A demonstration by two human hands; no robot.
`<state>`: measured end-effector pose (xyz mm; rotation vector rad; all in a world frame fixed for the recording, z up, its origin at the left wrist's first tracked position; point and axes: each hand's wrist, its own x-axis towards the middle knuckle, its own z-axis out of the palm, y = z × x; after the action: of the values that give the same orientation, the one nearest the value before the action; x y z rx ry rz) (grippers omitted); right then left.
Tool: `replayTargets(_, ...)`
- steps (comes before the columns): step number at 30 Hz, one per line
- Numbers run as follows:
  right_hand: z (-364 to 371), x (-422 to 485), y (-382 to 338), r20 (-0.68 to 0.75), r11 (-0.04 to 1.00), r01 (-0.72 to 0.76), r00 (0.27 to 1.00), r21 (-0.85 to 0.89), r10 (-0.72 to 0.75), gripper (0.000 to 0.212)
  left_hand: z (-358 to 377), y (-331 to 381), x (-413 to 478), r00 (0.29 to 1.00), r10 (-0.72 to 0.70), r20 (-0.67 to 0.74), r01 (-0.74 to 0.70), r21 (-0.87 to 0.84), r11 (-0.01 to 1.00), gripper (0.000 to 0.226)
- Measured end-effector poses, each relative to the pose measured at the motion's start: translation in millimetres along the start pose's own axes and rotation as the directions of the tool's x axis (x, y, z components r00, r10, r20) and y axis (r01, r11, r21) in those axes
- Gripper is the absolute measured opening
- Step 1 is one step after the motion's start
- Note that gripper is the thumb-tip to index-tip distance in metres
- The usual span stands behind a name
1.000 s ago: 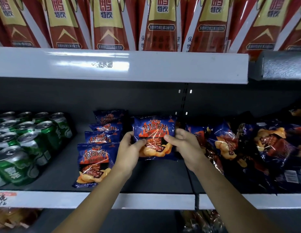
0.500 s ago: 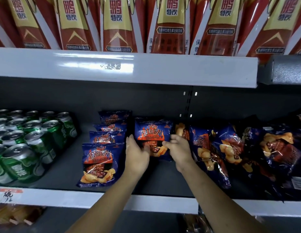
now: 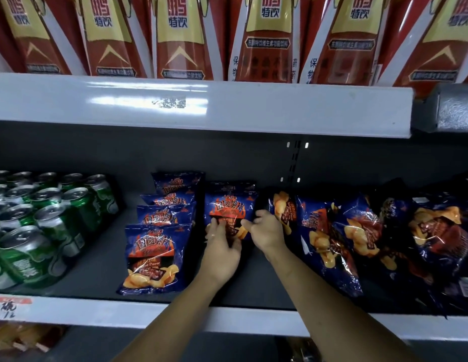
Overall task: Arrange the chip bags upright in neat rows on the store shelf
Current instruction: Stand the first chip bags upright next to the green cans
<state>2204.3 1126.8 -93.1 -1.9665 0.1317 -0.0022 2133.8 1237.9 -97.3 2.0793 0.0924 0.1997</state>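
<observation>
Steadying upright chip bag (image 3: 229, 207) deep on shelf (image 3: 102, 270): your left hand (image 3: 222, 249) grasps its lower edge, your right hand (image 3: 266, 231) pinches its right side

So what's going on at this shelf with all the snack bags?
A person is stocking chips. The left hand and right hand together hold one blue chip bag upright toward the back of the shelf, beside a neat row of four bags. To the right, a loose heap of bags lies tilted and not yet arranged. Green cans stand at the left.
</observation>
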Motion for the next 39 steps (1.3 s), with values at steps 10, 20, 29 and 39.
replayTargets(10,-64.3,-37.1,-30.8,-0.103,0.977,0.214,0.972,-0.008,-0.213,0.029,12.3,14.3,-20.4,0.970,0.240,-0.034,-0.236,0.094,0.967,0.014)
replayTargets(20,-144.8,-48.7,-25.3,-0.217,0.977,0.192,0.962,0.093,-0.168,0.023,70.9,84.3,-25.3,0.847,-0.140,0.513,0.176,-0.023,0.984,0.051)
replayTargets(29,-169.2,-55.9,-3.6,-0.252,0.969,0.212,0.952,0.125,-0.176,0.021,77.8,72.0,-24.7,0.837,-0.160,0.524,0.257,-0.118,0.959,0.030)
replayTargets(39,-162.6,-61.9,2.9,-0.110,0.954,0.229,0.971,0.196,-0.210,0.012,-3.2,54.5,-34.8,0.926,-0.132,0.354,0.290,-0.445,0.847,0.033)
